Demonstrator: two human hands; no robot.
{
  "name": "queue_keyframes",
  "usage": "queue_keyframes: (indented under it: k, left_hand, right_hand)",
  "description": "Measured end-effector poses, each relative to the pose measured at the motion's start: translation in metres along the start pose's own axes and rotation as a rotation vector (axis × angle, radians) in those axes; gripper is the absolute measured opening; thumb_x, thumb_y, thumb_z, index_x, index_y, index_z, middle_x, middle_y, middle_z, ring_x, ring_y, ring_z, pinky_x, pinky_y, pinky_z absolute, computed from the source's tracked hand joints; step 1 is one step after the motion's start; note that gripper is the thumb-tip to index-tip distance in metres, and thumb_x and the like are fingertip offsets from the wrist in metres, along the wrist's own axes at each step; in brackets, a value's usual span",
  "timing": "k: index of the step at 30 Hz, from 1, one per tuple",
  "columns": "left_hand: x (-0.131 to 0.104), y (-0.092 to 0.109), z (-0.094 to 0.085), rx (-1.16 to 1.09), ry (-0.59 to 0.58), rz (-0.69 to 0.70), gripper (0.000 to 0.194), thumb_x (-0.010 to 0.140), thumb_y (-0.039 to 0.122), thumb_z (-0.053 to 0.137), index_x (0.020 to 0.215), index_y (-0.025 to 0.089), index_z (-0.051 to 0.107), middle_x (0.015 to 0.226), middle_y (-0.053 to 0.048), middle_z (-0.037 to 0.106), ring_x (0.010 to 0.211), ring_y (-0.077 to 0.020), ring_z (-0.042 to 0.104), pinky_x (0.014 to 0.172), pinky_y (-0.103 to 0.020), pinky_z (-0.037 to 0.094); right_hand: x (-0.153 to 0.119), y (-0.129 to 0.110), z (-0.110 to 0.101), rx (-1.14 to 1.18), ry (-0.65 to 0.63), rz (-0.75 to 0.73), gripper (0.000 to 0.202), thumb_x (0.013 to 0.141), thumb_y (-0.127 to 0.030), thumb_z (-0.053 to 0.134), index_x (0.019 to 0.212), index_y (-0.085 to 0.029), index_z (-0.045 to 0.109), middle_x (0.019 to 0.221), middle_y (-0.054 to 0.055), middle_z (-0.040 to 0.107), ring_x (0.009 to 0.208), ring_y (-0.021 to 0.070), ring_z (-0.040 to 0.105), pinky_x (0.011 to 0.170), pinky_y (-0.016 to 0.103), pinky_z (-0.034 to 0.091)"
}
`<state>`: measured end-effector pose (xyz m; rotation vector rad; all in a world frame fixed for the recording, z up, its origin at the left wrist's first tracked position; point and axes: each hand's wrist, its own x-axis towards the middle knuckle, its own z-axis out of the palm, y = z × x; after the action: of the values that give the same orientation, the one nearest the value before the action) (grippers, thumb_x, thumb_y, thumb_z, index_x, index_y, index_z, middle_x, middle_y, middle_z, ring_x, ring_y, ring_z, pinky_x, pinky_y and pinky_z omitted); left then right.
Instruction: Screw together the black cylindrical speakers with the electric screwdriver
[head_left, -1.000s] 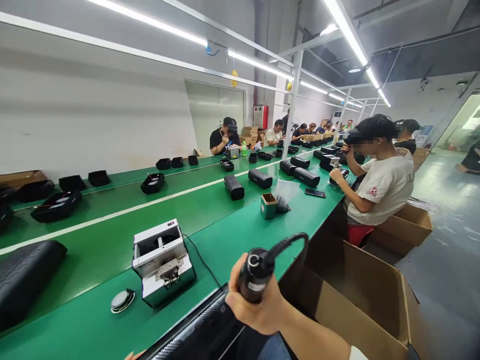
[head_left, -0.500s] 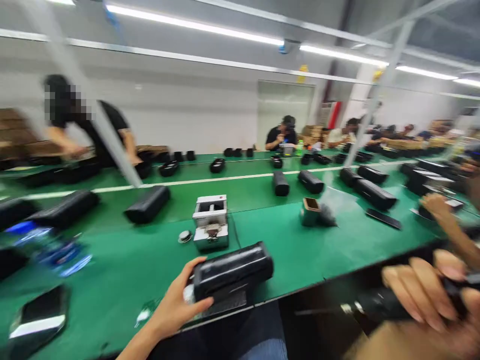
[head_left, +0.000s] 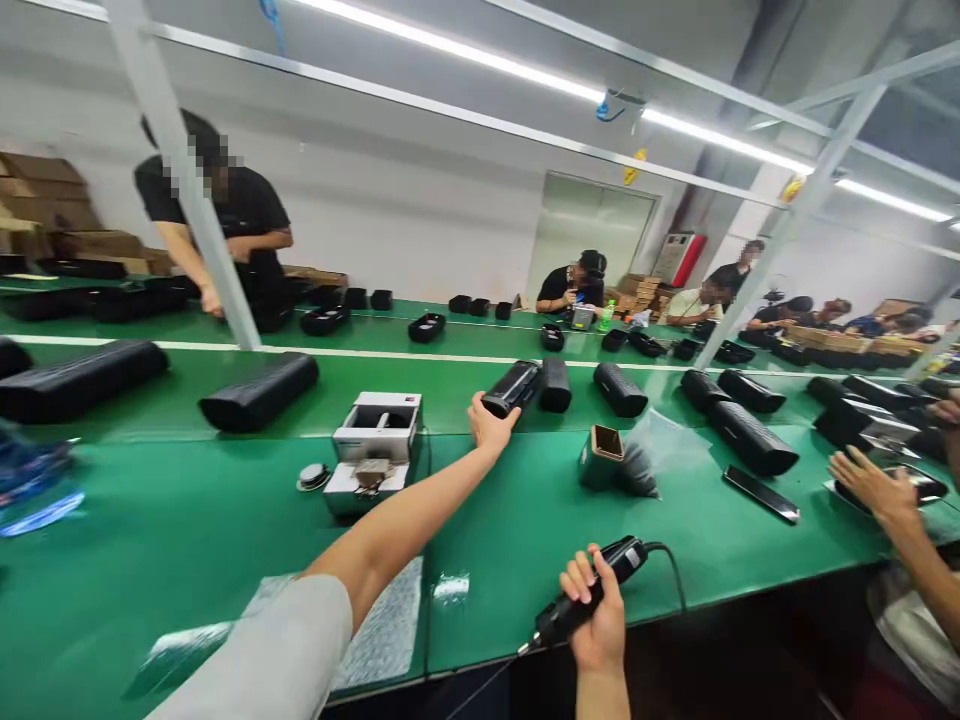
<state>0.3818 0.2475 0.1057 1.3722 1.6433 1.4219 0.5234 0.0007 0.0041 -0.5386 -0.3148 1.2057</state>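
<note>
My left hand point(head_left: 493, 425) reaches across the green bench and grips the near end of a black speaker housing point(head_left: 514, 385), fingers round its sides. Close beside that housing on the right stands another black housing point(head_left: 556, 385). Low in front of me, my right hand point(head_left: 596, 605) is wrapped round a black electric screwdriver point(head_left: 592, 592), its bit pointing down and left and its cord trailing right. Left of my forearm is a white and grey screw feeder point(head_left: 377, 445), with a small round metal part point(head_left: 313, 477) next to it.
A square container point(head_left: 602, 458), a plastic bag point(head_left: 649, 455) and a phone point(head_left: 761, 494) lie to the right. A co-worker's hand point(head_left: 877, 487) is farther right. Bubble wrap point(head_left: 382, 625) lies under my left arm. Black housings line the bench; a metal post point(head_left: 187, 190) rises left.
My left hand has carried the black housing from the bench's near edge forward to the row of housings. My right hand has brought the screwdriver left, nearer the middle.
</note>
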Motion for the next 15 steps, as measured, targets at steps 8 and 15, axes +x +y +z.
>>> queue_keyframes:
  k: [8,15]
  left_hand:
    - [0.064,-0.009,0.020,0.153,-0.049,0.237,0.049,0.107,0.040,0.075,0.150,0.020,0.063,0.157,-0.014,0.062,0.136,-0.0342,0.067,0.113,-0.060,0.060]
    - [0.089,0.026,0.129,0.171,-0.228,0.159,0.045,0.107,0.040,0.076,0.146,0.019,0.066,0.150,-0.014,0.067,0.130,-0.0317,0.071,0.108,-0.055,0.063]
  right_hand:
    - [0.001,0.013,-0.022,0.057,0.080,0.094,0.036,0.084,-0.045,0.093,0.097,-0.024,0.067,0.068,-0.011,0.028,0.052,0.0031,0.017,0.047,0.015,0.034]
    - [-0.005,0.008,-0.024,0.124,0.039,0.117,0.022,0.095,-0.037,0.087,0.101,-0.023,0.071,0.065,-0.011,0.042,0.045,0.0014,0.033,0.047,0.014,0.039]
